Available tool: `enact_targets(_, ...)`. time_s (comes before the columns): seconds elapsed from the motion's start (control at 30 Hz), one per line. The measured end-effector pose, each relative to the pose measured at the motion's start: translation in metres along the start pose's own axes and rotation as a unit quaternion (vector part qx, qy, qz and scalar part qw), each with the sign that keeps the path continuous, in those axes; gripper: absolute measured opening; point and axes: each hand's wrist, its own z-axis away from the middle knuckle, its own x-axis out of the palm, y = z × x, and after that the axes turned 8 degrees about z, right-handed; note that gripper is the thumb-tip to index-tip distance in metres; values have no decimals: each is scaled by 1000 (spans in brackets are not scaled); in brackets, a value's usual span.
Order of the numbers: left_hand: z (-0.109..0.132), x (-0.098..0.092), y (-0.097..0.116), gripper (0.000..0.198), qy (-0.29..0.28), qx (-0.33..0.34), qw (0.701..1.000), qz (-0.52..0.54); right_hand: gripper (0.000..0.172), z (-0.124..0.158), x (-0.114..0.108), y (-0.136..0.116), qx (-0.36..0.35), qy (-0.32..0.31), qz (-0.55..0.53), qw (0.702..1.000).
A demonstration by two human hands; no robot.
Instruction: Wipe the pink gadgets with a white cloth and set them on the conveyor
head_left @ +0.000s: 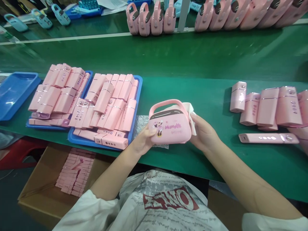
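In the head view, a small pink device with a carry handle is held up above the table, its printed cartoon figure and lettering facing me. My left hand grips its lower left side, the thumb on the front face. A white cloth is in my right hand, pressed against the device's right side. The right fingers behind the cloth are partly hidden. Beneath the device, a speckled grey sheet lies on the green table.
Left of me, blue trays hold stacked pink bar-shaped units; an open cardboard box sits below. More pink units stand at the right. Similar pink handled devices line the raised shelf, with light-blue ones at far left.
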Motion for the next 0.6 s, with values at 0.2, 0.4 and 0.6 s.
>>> enact_targets(0.2, 1, -1, -3, 72, -9, 108, 988, -111, 46, 9, 2, -13, -62, 36, 12, 997)
enact_targets(0.4, 4, -1, -14, 75, 4, 169, 937, -307, 27, 1, -13, -5, -52, 227, -34, 972)
enact_targets(0.6, 10, -6, -15, 38, -16, 302, 791, -532, 20, -21, -47, -17, -118, 429, -91, 891)
